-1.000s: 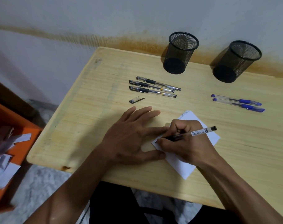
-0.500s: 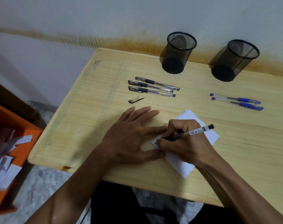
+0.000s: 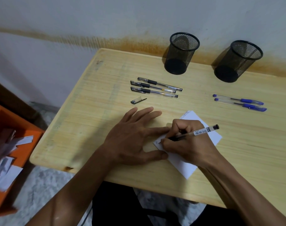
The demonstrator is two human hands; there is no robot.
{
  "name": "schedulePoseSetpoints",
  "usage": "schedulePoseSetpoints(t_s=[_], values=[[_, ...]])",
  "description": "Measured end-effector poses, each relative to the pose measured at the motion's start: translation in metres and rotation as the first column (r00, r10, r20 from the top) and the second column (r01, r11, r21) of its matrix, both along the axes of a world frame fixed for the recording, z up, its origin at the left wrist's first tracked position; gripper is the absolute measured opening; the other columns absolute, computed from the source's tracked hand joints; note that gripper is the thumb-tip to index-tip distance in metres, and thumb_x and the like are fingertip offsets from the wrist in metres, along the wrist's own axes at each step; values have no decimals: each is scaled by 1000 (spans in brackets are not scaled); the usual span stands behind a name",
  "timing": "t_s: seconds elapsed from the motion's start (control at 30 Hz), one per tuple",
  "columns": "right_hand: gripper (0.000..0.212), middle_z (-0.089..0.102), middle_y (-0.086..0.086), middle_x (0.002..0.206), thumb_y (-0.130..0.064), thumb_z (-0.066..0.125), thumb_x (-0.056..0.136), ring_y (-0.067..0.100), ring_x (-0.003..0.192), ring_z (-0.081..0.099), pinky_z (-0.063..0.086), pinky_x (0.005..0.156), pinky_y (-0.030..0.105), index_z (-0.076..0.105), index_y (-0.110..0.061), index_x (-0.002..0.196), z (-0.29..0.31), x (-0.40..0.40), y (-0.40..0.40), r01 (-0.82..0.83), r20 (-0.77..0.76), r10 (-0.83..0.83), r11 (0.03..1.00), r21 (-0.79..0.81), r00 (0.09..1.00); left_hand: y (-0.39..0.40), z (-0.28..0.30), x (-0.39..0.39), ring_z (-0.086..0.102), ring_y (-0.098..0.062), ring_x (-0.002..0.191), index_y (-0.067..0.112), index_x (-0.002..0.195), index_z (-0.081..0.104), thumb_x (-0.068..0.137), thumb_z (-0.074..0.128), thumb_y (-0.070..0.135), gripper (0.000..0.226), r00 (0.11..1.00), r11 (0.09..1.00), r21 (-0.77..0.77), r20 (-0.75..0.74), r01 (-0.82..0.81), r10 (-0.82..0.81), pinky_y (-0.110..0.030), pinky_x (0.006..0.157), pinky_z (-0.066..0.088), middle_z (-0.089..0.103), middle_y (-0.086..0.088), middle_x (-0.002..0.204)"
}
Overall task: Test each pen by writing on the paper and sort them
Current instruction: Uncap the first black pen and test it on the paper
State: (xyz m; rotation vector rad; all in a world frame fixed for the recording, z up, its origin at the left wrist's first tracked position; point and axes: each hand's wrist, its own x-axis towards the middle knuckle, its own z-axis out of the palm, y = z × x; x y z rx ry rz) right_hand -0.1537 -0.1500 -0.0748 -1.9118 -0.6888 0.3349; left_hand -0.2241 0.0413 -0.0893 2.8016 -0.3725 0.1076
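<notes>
My right hand (image 3: 188,142) grips a clear-barrelled black pen (image 3: 198,132), its tip pressed on the left corner of a white paper (image 3: 212,136). My left hand (image 3: 134,136) lies flat with fingers spread, fingertips and thumb pinning the paper's left edge. A loose black pen cap (image 3: 138,100) lies just beyond my left fingers. Three capped black pens (image 3: 155,88) rest side by side farther back. Two blue pens (image 3: 239,102) lie together at the right. Two black mesh cups, left (image 3: 181,53) and right (image 3: 237,61), stand at the table's back edge.
The wooden table (image 3: 93,128) stands against a stained white wall. An orange bin (image 3: 10,144) holding paper scraps sits on the floor to the left, below the table's edge.
The pen tip has shifted slightly left and down along the paper's corner as my right hand writes. My left hand stays in place.
</notes>
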Motion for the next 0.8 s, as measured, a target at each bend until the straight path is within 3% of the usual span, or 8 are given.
schedulePoseSetpoints(t_s=[0.13, 0.23, 0.3, 0.43, 0.57, 0.7, 0.8], values=[[27, 55, -10, 48, -19, 77, 63, 3, 49, 43, 33, 49, 25, 52, -21, 54, -3, 2, 0, 23, -8, -23, 1000, 14, 1000, 0, 1, 0, 16, -17, 155, 56, 146, 36, 83, 46, 81, 69, 1000, 1000, -1, -3, -3, 3, -48, 124, 16, 28, 7, 164], [23, 54, -3, 49, -27, 74, 61, 6, 50, 42, 33, 49, 28, 53, -17, 57, -5, 2, -1, 30, 12, -30, 1000, 7, 999, 0, 0, 0, 16, -17, 155, 56, 146, 36, 83, 46, 81, 69, 1000, 1000, -2, 4, -4, 4, -48, 124, 16, 28, 8, 164], [23, 55, 0, 50, -22, 75, 62, 8, 51, 43, 33, 50, 28, 53, -14, 58, -5, 2, -2, 43, -9, -43, 999, 8, 999, 0, -1, -1, 18, -17, 155, 55, 146, 38, 83, 46, 81, 69, 1000, 1000, -6, 11, -1, 2, -49, 123, 18, 29, 7, 164], [27, 58, 7, 52, -18, 74, 62, 10, 53, 44, 34, 51, 31, 50, -23, 53, -3, 1, -1, 28, -24, -27, 999, 16, 999, 0, -1, -1, 17, -17, 155, 55, 146, 38, 83, 45, 81, 68, 1000, 1000, -2, 1, -6, 6, -49, 124, 16, 28, 8, 164], [21, 53, -8, 48, -17, 73, 61, 6, 51, 43, 34, 50, 28, 53, -19, 54, -3, 1, -1, 35, -16, -35, 999, 16, 999, 1, -2, -1, 17, -17, 155, 55, 146, 37, 83, 45, 81, 69, 1000, 1000, 3, 6, -5, 5, -48, 124, 16, 28, 8, 164], [22, 55, 8, 50, -12, 73, 61, 16, 51, 46, 37, 48, 38, 52, -11, 56, -3, 1, -1, 68, -48, -66, 997, 37, 997, 0, -1, -1, 18, -18, 155, 54, 145, 40, 82, 45, 82, 69, 1000, 1000, -11, 1, -8, 8, -50, 124, 17, 29, 7, 164], [23, 57, 12, 52, -15, 72, 60, 20, 50, 46, 36, 47, 35, 50, -11, 56, -2, 0, 0, 58, -14, -58, 998, 11, 998, 0, -1, -1, 17, -17, 155, 54, 145, 40, 82, 45, 82, 69, 1000, 1000, -9, -2, -5, 5, -49, 124, 16, 28, 8, 164]])
